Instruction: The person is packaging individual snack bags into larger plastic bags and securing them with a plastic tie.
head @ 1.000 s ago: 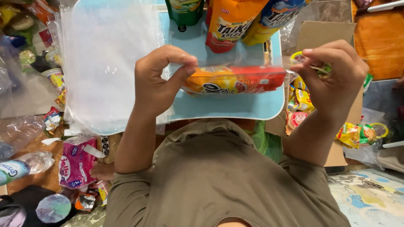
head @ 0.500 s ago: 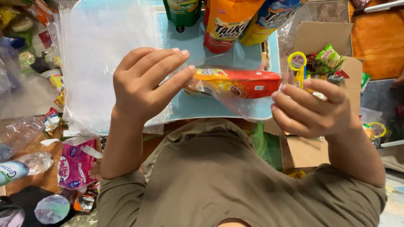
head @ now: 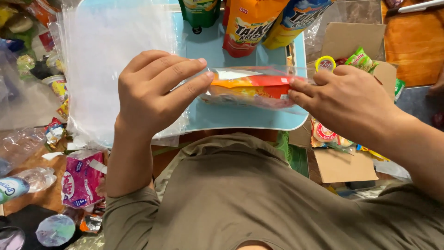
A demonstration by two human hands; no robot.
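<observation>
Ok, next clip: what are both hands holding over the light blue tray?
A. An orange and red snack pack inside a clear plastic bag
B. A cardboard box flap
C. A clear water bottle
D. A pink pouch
A: the left hand and right hand pinch opposite ends of a clear plastic bag with the orange and red snack pack inside, above the light blue tray.
</observation>
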